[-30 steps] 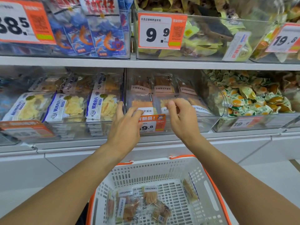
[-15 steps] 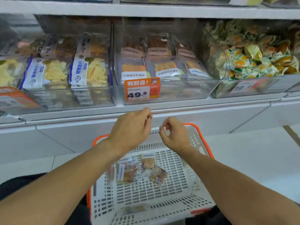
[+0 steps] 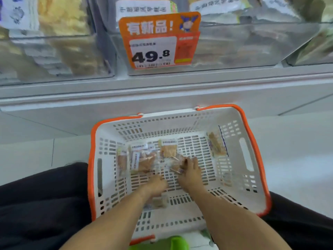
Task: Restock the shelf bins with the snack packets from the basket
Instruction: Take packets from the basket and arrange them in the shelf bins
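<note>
Clear snack packets [image 3: 144,158] — flat in white basket [image 3: 252,159]

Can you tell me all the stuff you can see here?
basket: one, white with orange rim, on the floor below the shelf
snack packets: several, clear with brown snacks, inside the basket
price tag: one, orange and white, on the middle bin's front
shelf bins: three partly in view, clear, along the shelf
left hand: one, low in the basket
right hand: one, touching a packet in the basket
</note>
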### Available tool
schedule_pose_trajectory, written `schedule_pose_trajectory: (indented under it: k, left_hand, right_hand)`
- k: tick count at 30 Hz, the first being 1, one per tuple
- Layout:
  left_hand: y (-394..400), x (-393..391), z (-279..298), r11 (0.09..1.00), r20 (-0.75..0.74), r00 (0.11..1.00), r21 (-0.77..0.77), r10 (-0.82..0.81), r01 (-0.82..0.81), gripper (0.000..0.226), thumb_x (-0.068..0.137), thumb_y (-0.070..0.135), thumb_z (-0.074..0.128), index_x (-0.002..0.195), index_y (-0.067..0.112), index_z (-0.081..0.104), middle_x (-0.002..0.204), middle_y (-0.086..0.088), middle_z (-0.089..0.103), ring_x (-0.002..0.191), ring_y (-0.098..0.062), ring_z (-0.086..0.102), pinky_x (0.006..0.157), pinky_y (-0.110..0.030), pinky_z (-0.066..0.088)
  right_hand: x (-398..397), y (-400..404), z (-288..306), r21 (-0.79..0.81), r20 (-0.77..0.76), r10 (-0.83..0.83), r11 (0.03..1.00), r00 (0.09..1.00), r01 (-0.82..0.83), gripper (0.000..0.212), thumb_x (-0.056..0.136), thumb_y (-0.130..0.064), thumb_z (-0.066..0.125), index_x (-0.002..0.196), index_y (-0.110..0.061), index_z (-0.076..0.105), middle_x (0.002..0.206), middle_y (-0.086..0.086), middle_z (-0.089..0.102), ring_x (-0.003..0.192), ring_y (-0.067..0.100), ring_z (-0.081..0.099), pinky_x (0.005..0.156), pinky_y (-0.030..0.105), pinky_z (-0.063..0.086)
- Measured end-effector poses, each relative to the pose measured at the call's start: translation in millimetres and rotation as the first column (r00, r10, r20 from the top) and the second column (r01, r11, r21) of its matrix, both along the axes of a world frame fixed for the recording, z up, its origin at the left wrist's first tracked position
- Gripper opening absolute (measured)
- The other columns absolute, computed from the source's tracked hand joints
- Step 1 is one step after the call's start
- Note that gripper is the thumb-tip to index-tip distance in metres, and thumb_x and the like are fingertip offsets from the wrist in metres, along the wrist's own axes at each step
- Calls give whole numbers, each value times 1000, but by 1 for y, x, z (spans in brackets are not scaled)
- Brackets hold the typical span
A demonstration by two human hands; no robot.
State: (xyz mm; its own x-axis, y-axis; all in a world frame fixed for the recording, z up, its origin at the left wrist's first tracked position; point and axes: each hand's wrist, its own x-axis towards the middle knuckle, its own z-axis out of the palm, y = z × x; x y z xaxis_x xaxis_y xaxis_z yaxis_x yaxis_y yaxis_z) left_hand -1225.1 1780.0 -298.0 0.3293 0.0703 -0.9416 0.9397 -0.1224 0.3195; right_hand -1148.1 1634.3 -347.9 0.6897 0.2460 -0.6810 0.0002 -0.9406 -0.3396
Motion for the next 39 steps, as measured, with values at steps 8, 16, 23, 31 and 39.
schedule_pose_trajectory:
  k: [8, 16, 23, 31, 39]
  left_hand:
    - [-9, -3, -25, 864, -127, 902, -257, 413, -433, 39, 95, 8, 56, 133, 3, 52, 136, -12, 58, 131, -27, 50, 115, -44, 35]
    - [-3, -12, -12, 848, -121, 883, -247, 452, -468, 32, 89, 30, 70, 113, 9, 66, 115, -8, 70, 110, -25, 62, 100, -42, 49]
    - [-8, 6, 45, 805, -84, 886, -386, 456, -451, 43, 87, 37, 70, 116, 5, 64, 107, -14, 61, 90, -25, 61, 76, -36, 54]
    - [12, 73, 178, 526, 140, 650, -721, 747, -450, 64, 96, 52, 52, 116, -9, 58, 117, -28, 63, 117, -45, 60, 94, -52, 54]
    - [20, 77, 244, 806, 572, 581, -506, 579, -306, 21, 99, 13, 54, 114, 2, 64, 104, -17, 72, 83, -24, 68, 74, -39, 57]
  right_hand:
    - [8, 16, -17, -136, -29, -155, 979, 987, 150, 46, 80, -34, 77, 112, -12, 52, 116, 12, 59, 101, 26, 60, 82, 38, 56]
    - [20, 13, 22, -69, -373, -130, 991, 919, 113, 19, 81, -20, 81, 84, -10, 65, 76, 5, 64, 63, 15, 59, 54, 22, 50]
    - [70, 14, 137, 148, -502, -72, 975, 862, 167, 16, 76, -1, 78, 91, 2, 72, 89, 16, 74, 82, 24, 73, 75, 37, 63]
    - [112, 35, 282, 425, -181, 155, 903, 971, -65, 26, 69, -14, 85, 91, -12, 71, 68, 9, 65, 60, 19, 59, 60, 25, 50]
    - [124, 0, 341, 442, 331, 183, 837, 926, -324, 31, 68, -28, 92, 93, -25, 74, 89, -14, 68, 73, 2, 57, 72, 25, 48]
